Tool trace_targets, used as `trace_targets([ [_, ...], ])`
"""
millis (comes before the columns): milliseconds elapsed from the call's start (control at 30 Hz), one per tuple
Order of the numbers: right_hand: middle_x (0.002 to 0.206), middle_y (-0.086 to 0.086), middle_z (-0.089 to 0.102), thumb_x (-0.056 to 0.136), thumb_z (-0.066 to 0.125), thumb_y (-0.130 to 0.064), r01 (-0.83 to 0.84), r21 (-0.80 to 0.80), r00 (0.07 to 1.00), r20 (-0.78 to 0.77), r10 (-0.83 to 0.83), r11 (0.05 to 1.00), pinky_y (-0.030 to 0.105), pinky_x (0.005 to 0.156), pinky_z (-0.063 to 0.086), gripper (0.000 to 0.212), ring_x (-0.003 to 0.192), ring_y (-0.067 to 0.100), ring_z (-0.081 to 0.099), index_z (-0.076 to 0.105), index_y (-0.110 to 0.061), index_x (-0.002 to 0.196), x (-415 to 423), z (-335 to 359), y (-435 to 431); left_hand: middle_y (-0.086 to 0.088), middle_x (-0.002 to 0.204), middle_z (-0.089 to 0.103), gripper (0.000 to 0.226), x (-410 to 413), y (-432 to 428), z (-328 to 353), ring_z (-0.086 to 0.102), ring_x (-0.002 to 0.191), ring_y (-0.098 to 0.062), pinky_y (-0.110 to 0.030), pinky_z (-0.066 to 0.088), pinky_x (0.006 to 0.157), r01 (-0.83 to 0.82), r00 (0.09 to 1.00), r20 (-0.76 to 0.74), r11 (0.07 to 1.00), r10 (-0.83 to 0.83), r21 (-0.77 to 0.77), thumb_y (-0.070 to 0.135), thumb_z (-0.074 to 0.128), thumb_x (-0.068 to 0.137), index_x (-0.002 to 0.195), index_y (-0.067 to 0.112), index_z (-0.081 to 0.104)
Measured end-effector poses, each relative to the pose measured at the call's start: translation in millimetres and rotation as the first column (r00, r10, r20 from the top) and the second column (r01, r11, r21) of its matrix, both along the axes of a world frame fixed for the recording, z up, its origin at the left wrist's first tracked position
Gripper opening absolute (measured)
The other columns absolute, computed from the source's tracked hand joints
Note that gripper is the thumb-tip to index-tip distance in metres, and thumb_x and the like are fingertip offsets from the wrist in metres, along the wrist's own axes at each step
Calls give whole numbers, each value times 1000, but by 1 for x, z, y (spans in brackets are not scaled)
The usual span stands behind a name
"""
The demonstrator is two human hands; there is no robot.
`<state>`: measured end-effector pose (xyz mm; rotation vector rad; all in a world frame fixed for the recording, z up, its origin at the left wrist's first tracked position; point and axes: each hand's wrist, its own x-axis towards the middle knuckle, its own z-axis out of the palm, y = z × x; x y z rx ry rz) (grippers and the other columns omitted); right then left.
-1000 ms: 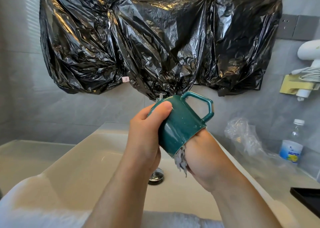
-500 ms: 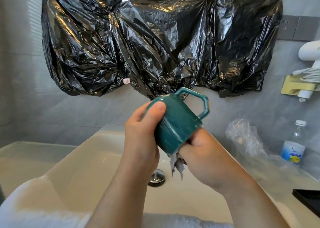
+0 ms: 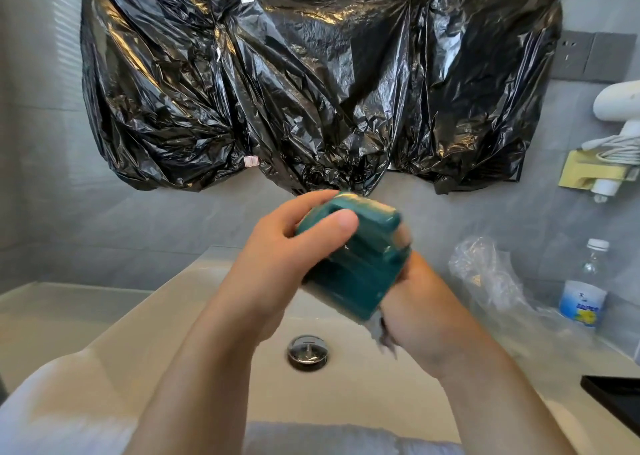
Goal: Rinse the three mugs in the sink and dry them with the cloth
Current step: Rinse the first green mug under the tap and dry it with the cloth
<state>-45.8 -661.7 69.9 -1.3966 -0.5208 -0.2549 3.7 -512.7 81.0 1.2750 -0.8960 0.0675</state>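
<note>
A dark green mug (image 3: 356, 264) is held above the white sink (image 3: 145, 319), its mouth tilted down toward me and its handle turned up, blurred by motion. My left hand (image 3: 287, 264) grips the mug's body from the left, thumb across its side. My right hand (image 3: 419, 312) is at the mug's mouth with its fingers hidden inside, holding a grey cloth (image 3: 382, 333) of which only a small blurred scrap shows below the rim. No other mugs are visible.
The sink's metal drain (image 3: 307, 352) lies below the hands. On the counter at right are a crumpled clear plastic bag (image 3: 485, 274), a water bottle (image 3: 585, 288) and a black tray edge (image 3: 613, 406). Black plastic sheeting (image 3: 311, 84) covers the wall above.
The mug has rotated in my hands, its handle swinging from the upper right to the top toward me. Less of the cloth hangs out below the rim.
</note>
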Motion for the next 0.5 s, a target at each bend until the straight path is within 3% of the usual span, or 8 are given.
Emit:
trace_targets([
  [33, 97, -11, 77, 94, 57, -19, 68, -114, 994, 92, -57, 991, 19, 83, 56, 25, 100, 12, 70, 77, -32, 103, -1, 0, 4, -4, 96, 76, 43, 0, 1, 0, 70, 87, -21, -35, 58, 76, 44, 999, -5, 999, -44, -7, 49, 76, 65, 101, 25, 76],
  [100, 88, -9, 77, 94, 57, -21, 20, -134, 995, 96, -7, 991, 17, 69, 57, 24, 81, 3, 73, 72, -32, 108, -4, -3, 10, -4, 91, 74, 36, -1, 1, -1, 70, 83, -21, -33, 58, 74, 100, 995, 0, 993, -100, -65, 44, 82, 64, 94, 25, 77],
  [200, 114, 8, 75, 92, 59, -16, -82, -19, 997, -1, 82, 996, 39, 94, 56, 31, 108, 22, 71, 71, -22, 120, -9, -2, 12, -5, 89, 75, 27, 0, -4, -7, 71, 81, -21, -32, 59, 72, 132, 989, -51, 979, -141, -155, 35, 76, 67, 92, 25, 77],
  [233, 117, 11, 74, 90, 62, -14, -138, 27, 990, -19, 139, 990, 38, 95, 56, 30, 112, 25, 69, 73, -19, 116, -11, -1, 11, -6, 90, 75, 27, 0, -5, -8, 71, 82, -21, -32, 60, 72, 139, 986, -70, 975, -153, -170, 35, 75, 68, 93, 23, 77],
  [267, 112, 12, 75, 83, 70, -13, -184, 97, 981, -39, 188, 978, 34, 90, 58, 27, 107, 23, 71, 77, -16, 109, -11, -1, 10, -7, 91, 74, 28, 0, -7, -8, 71, 82, -22, -32, 60, 72, 143, 985, -75, 973, -158, -182, 34, 75, 69, 94, 22, 77],
  [333, 81, 13, 76, 55, 84, -21, -154, 261, 973, -129, 193, 953, 27, 63, 61, 28, 72, 18, 75, 80, -7, 80, -12, 2, 5, -6, 90, 74, 28, 0, -9, -8, 71, 81, -21, -31, 60, 71, 145, 985, -61, 968, -161, -203, 32, 75, 70, 96, 21, 77],
  [400, 56, 14, 65, 44, 77, -24, -47, 384, 965, -222, 142, 922, 24, 40, 53, 26, 44, 16, 65, 71, -3, 58, -17, 1, 4, -7, 89, 75, 28, 0, -8, -8, 71, 80, -21, -30, 60, 69, 127, 984, -89, 964, -152, -235, 32, 75, 69, 94, 21, 77],
  [500, 69, 19, 66, 62, 69, -17, -82, 532, 951, -212, 226, 843, 18, 30, 41, 21, 44, 10, 53, 72, -2, 76, -20, -1, 14, -9, 89, 75, 27, 2, -9, -9, 71, 78, -22, -30, 60, 68, 89, 981, -145, 962, -129, -260, 33, 75, 65, 89, 21, 78],
])
